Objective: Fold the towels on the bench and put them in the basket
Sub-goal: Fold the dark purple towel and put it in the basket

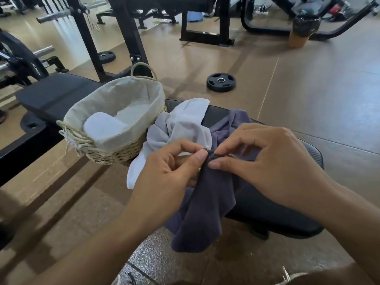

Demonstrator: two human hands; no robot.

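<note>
We held the dark towel (207,204) up at its top edge with both hands, which met almost fingertip to fingertip over the near end of the bench (277,210). Our left hand (170,171) pinched the edge between thumb and forefinger, and our right hand (265,161) pinched the same edge just beside it, its other fingers curled above the cloth. From that shared pinch the dark towel hung down below our hands, draping over the bench's front edge toward the floor (308,99), while part of it trailed back behind our right hand onto the seat pad.

The white towel (181,130) lay crumpled on the bench just beyond our left hand, one end drooping off the near side. It touched the wicker basket (115,155), which stood on the bench to its left. Inside the cloth-lined basket a folded white towel (102,128) rested against the near wall. A weight plate (221,82) lay flat on the floor beyond the bench.
</note>
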